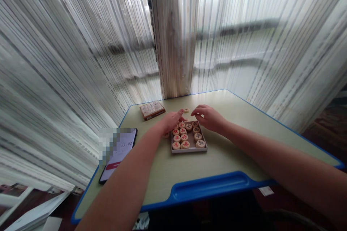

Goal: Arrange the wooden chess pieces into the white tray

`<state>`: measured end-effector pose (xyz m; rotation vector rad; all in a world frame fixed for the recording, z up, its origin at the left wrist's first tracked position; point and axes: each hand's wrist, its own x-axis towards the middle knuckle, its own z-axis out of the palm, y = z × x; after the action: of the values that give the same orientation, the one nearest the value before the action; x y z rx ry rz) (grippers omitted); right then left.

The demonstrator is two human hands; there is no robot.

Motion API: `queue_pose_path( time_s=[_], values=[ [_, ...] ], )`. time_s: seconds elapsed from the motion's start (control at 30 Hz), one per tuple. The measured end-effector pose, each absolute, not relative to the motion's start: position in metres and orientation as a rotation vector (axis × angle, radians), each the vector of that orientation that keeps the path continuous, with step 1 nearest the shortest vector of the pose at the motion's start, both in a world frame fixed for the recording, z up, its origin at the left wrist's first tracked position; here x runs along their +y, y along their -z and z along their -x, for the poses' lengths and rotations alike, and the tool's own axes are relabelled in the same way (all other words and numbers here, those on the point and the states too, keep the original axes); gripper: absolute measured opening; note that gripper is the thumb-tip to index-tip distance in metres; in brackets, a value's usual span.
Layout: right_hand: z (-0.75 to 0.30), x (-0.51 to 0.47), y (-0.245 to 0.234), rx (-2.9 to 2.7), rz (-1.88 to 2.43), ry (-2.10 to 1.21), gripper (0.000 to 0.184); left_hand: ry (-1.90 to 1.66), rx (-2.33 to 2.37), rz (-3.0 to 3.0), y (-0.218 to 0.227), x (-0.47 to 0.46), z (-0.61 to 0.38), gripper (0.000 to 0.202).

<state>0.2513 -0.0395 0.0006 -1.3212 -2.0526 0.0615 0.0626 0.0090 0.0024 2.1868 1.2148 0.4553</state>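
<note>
A shallow open box [189, 150] on the table holds rows of round xiangqi pieces. Red-marked ones, such as the red piece [185, 144], fill the left side, and black-marked ones, such as the black piece [200, 143], stand along the right edge. A gap runs down between them. My left hand [172, 120] is over the box's far left corner, fingers apart, with no piece visible in it. Beyond the far right corner, my right hand [207, 116] hovers with curved, parted fingers and nothing seen between them. A loose piece [186, 110] lies behind the box, between both hands.
A flat printed box [152, 109] lies at the table's back left. The phone [121, 155] rests along the left edge, partly pixelated. Nearest me, a blue trough [210, 187] is set into the table edge [155, 207]. Sheer striped curtains [173, 36] hang behind the table.
</note>
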Motion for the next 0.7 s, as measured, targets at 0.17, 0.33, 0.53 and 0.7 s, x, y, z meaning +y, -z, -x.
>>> queue_pose_path(
  time_s=[0.17,0.33,0.53,0.7],
  values=[
    [-0.254,-0.034,0.007,-2.099,1.353,-0.104,0.037,-0.47,1.24,-2.215,-0.001,0.01,-0.063,0.069],
    [-0.261,-0.025,0.011,-2.036,1.442,-0.05,0.037,-0.47,1.253,-2.168,-0.001,0.009,-0.063,0.069],
    [-0.268,-0.012,0.021,-2.143,1.354,-0.289,0.036,-0.486,1.25,-2.18,-0.001,0.01,-0.064,0.071],
    [-0.268,-0.01,0.024,-2.267,1.326,-0.308,0.04,-0.515,1.233,-2.116,0.004,0.012,-0.063,0.072]
  ],
)
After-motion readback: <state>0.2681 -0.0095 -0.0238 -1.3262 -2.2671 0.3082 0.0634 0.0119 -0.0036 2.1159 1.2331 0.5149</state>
